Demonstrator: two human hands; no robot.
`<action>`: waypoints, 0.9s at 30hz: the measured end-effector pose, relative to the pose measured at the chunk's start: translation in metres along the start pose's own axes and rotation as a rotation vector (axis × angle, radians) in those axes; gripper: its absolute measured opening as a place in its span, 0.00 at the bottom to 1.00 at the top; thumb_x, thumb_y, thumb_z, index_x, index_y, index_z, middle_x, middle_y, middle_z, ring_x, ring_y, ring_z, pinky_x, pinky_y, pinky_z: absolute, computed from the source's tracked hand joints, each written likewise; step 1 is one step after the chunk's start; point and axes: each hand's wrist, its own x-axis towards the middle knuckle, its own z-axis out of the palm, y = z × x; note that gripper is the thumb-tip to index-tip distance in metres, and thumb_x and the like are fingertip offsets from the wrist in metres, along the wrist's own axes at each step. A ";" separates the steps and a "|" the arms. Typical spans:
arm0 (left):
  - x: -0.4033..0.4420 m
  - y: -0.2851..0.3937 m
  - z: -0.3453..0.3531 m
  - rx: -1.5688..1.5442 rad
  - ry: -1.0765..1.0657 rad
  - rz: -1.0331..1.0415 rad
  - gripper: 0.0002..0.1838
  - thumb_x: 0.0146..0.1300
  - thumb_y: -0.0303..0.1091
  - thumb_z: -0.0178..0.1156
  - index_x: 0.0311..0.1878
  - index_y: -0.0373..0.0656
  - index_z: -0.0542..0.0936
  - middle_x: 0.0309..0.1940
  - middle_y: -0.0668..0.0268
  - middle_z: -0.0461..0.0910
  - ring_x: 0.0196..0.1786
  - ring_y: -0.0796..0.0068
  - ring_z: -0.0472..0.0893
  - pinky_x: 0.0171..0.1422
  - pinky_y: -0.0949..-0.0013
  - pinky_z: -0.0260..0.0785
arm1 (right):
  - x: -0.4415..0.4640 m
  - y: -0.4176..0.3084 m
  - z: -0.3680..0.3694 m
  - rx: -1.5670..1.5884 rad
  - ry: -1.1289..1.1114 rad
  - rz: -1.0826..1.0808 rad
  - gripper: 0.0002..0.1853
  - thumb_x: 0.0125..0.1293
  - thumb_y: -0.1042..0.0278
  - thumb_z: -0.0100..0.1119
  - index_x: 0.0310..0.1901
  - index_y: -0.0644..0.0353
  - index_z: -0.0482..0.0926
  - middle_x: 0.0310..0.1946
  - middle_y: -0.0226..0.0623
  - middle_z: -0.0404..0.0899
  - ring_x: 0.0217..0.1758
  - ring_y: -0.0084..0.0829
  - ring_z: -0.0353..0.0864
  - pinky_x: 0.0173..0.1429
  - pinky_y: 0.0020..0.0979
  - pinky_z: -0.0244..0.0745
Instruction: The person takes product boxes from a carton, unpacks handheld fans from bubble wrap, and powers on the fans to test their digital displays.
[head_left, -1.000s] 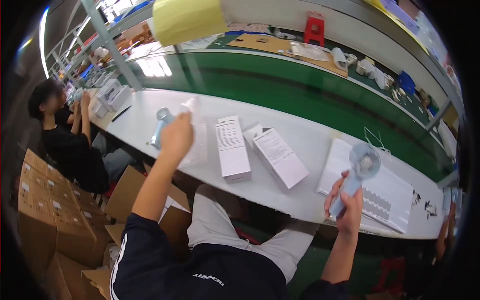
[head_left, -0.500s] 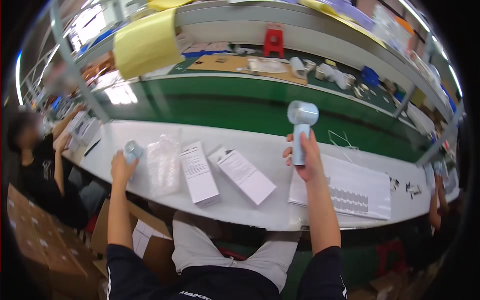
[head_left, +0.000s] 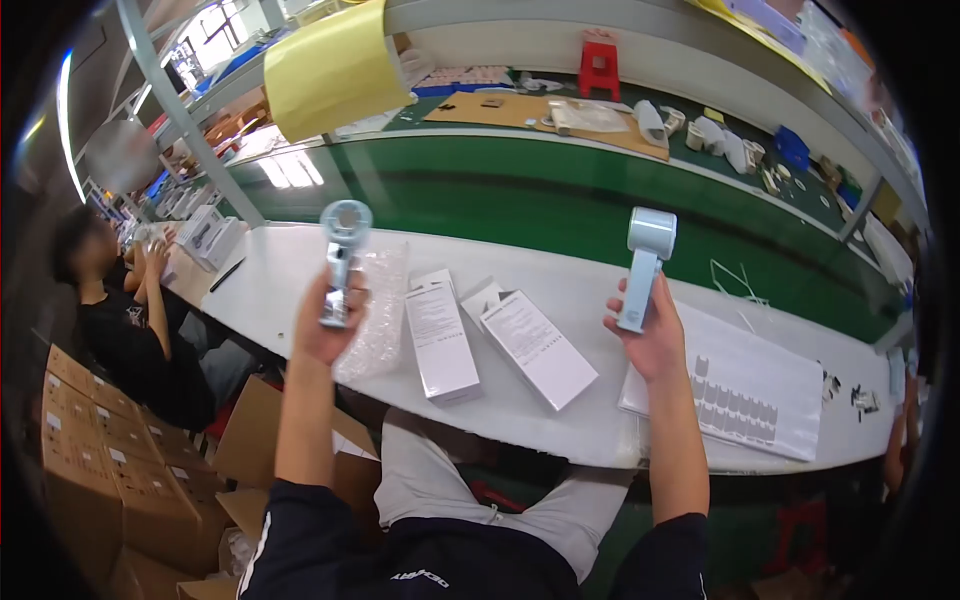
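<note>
Our left hand (head_left: 326, 335) closed round handle of pale-blue fan (head_left: 347, 226); our right hand (head_left: 655, 340) round second fan (head_left: 653, 236). Bubble wrap (head_left: 382, 325) just beside left hand, white boxes (head_left: 445, 350) between hands. We judge step as holding both fans raised; moving either calls for steady grip.

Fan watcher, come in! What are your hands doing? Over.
Left hand gripping one light-blue fan. Right hand gripping another. Both held up over the table; nothing seen blocking either. Over.
</note>
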 end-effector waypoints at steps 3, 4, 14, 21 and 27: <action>-0.009 -0.062 0.057 0.003 -0.093 -0.038 0.22 0.73 0.39 0.53 0.63 0.36 0.69 0.45 0.62 0.76 0.32 0.76 0.72 0.27 0.75 0.67 | -0.001 0.003 0.001 -0.070 -0.059 -0.064 0.16 0.80 0.53 0.43 0.58 0.53 0.70 0.42 0.34 0.76 0.41 0.32 0.80 0.39 0.35 0.79; -0.012 -0.084 0.075 0.028 -0.106 -0.035 0.24 0.73 0.42 0.53 0.65 0.36 0.68 0.46 0.61 0.76 0.32 0.75 0.74 0.28 0.73 0.70 | 0.003 0.010 -0.008 -0.104 -0.074 -0.081 0.16 0.80 0.53 0.43 0.56 0.55 0.70 0.41 0.34 0.75 0.39 0.31 0.79 0.37 0.34 0.77; 0.001 -0.193 0.145 0.226 -0.244 -0.111 0.25 0.76 0.33 0.49 0.71 0.41 0.56 0.48 0.62 0.71 0.29 0.80 0.73 0.21 0.77 0.61 | -0.004 0.012 0.009 -0.099 -0.093 -0.191 0.18 0.80 0.61 0.40 0.67 0.56 0.62 0.53 0.46 0.77 0.46 0.32 0.79 0.48 0.36 0.78; 0.022 -0.193 0.143 0.341 -0.195 -0.031 0.16 0.74 0.32 0.47 0.61 0.41 0.62 0.49 0.60 0.71 0.28 0.79 0.72 0.24 0.76 0.61 | -0.013 0.020 0.023 -0.223 -0.189 -0.275 0.26 0.77 0.66 0.44 0.73 0.55 0.53 0.53 0.43 0.74 0.48 0.31 0.77 0.52 0.36 0.77; 0.025 -0.198 0.140 0.297 -0.197 0.090 0.18 0.74 0.30 0.47 0.64 0.41 0.61 0.55 0.59 0.71 0.31 0.78 0.73 0.27 0.75 0.63 | -0.019 0.021 0.027 -0.252 -0.328 -0.298 0.33 0.77 0.66 0.47 0.77 0.56 0.45 0.56 0.44 0.72 0.49 0.27 0.76 0.53 0.33 0.76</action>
